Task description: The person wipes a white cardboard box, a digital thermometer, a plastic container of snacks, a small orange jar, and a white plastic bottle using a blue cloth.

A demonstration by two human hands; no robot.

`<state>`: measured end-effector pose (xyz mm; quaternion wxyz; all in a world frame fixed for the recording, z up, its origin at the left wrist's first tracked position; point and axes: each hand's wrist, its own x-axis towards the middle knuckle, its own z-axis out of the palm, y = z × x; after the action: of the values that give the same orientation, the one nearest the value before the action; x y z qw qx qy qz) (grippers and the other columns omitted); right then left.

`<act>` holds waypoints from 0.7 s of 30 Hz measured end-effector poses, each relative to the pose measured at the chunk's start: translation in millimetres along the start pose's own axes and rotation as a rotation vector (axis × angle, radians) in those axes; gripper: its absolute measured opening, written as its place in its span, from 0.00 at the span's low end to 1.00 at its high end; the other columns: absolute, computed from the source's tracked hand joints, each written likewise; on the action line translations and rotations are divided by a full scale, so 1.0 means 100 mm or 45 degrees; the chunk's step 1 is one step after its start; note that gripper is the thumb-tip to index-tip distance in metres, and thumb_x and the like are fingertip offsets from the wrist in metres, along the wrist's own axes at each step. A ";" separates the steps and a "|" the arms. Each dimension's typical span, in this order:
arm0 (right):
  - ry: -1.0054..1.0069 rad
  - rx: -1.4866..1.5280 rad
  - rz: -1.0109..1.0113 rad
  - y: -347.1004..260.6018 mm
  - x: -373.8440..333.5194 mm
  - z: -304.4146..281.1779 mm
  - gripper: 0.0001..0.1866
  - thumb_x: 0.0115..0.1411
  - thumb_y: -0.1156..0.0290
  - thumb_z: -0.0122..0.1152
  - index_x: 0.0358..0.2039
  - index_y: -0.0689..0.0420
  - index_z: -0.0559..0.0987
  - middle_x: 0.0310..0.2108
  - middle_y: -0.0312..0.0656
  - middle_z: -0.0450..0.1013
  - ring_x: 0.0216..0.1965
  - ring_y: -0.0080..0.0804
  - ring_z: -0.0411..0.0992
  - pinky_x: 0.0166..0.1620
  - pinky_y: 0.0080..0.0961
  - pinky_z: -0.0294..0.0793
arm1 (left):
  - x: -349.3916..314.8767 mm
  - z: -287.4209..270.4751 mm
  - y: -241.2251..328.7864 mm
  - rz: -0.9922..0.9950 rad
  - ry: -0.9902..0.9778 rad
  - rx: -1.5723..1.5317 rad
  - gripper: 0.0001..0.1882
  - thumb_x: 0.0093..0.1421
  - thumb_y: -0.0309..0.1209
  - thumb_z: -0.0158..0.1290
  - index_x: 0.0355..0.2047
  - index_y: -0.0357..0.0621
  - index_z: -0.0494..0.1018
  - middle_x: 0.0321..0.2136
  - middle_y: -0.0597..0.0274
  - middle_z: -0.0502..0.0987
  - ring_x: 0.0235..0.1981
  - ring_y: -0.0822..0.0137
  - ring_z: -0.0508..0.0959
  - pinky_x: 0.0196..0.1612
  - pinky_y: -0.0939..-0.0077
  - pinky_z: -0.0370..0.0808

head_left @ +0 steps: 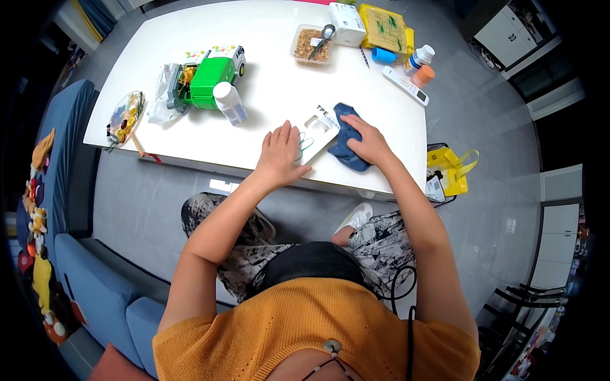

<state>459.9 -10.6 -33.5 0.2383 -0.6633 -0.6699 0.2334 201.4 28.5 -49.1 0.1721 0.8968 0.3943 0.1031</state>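
Note:
My left hand (279, 155) lies palm down near the front edge of the white table (273, 82), fingers stretched out. A flat white package (319, 127) with a cut-out window lies just right of it. A thin green loop of cord (304, 143) shows between that hand and the package. My right hand (368, 141) rests on a crumpled dark blue cloth (347, 143), its fingers and thumb bent onto the fabric. What the cloth is exactly, I cannot tell.
A green toy truck (213, 81) and a white bottle (229, 103) stand to the left, beyond a round decorated fan (125, 117). Farther back are a food tub (309, 47), a tissue pack (347, 25) and a white remote (405, 86). A yellow bag (452, 171) sits right of the table.

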 end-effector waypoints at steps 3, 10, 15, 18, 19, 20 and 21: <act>-0.184 -0.008 0.107 -0.11 -0.11 -0.27 0.30 0.45 0.69 0.53 0.53 0.50 0.74 0.53 0.49 0.70 0.52 0.43 0.70 0.56 0.28 0.67 | -0.05 -0.15 -0.11 0.019 -0.115 0.043 0.48 0.43 0.41 0.62 0.61 0.41 0.53 0.64 0.47 0.52 0.65 0.51 0.52 0.63 0.40 0.44; 0.238 0.121 0.038 -0.10 0.05 -0.19 0.29 0.46 0.66 0.54 0.52 0.53 0.73 0.53 0.48 0.70 0.50 0.43 0.71 0.54 0.31 0.68 | -0.08 -0.17 -0.23 0.122 -0.088 -0.096 0.46 0.39 0.36 0.60 0.61 0.47 0.55 0.63 0.55 0.55 0.65 0.55 0.53 0.64 0.42 0.44; -0.254 -0.339 -0.125 -0.30 0.24 -0.02 0.36 0.47 0.65 0.52 0.61 0.51 0.63 0.63 0.46 0.57 0.58 0.43 0.64 0.57 0.33 0.66 | -0.08 -0.12 -0.25 0.140 -0.023 -0.116 0.47 0.37 0.36 0.61 0.61 0.49 0.57 0.63 0.55 0.56 0.63 0.56 0.56 0.63 0.51 0.48; -0.273 -0.405 -0.160 -0.32 0.19 -0.05 0.36 0.47 0.66 0.52 0.61 0.51 0.63 0.64 0.46 0.56 0.56 0.43 0.65 0.55 0.34 0.68 | -0.08 -0.14 -0.23 0.161 0.015 -0.134 0.46 0.37 0.35 0.61 0.59 0.45 0.58 0.61 0.52 0.57 0.62 0.55 0.57 0.61 0.53 0.52; -0.240 -0.441 -0.192 -0.33 0.12 -0.04 0.36 0.47 0.67 0.52 0.61 0.52 0.63 0.64 0.46 0.56 0.55 0.44 0.66 0.53 0.35 0.70 | -0.08 -0.14 -0.23 0.163 0.018 -0.139 0.46 0.37 0.35 0.61 0.59 0.45 0.58 0.61 0.52 0.57 0.62 0.55 0.57 0.61 0.53 0.52; -0.242 -0.442 -0.194 -0.35 0.05 -0.03 0.36 0.47 0.67 0.52 0.61 0.52 0.63 0.64 0.46 0.56 0.55 0.44 0.66 0.53 0.35 0.70 | -0.09 -0.13 -0.23 0.152 0.014 -0.145 0.46 0.37 0.35 0.61 0.60 0.47 0.58 0.62 0.53 0.57 0.62 0.55 0.57 0.61 0.53 0.51; -0.239 -0.463 -0.157 -0.38 -0.03 -0.03 0.36 0.47 0.68 0.52 0.61 0.52 0.63 0.64 0.47 0.56 0.54 0.45 0.67 0.52 0.36 0.71 | -0.10 -0.13 -0.23 0.143 0.009 -0.152 0.46 0.37 0.35 0.61 0.60 0.48 0.58 0.62 0.54 0.57 0.62 0.56 0.57 0.62 0.54 0.50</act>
<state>432.0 -14.3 -7.5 0.0650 -0.6286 -0.7595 0.1543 175.6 38.6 -46.3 0.2178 0.9053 0.3372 0.1391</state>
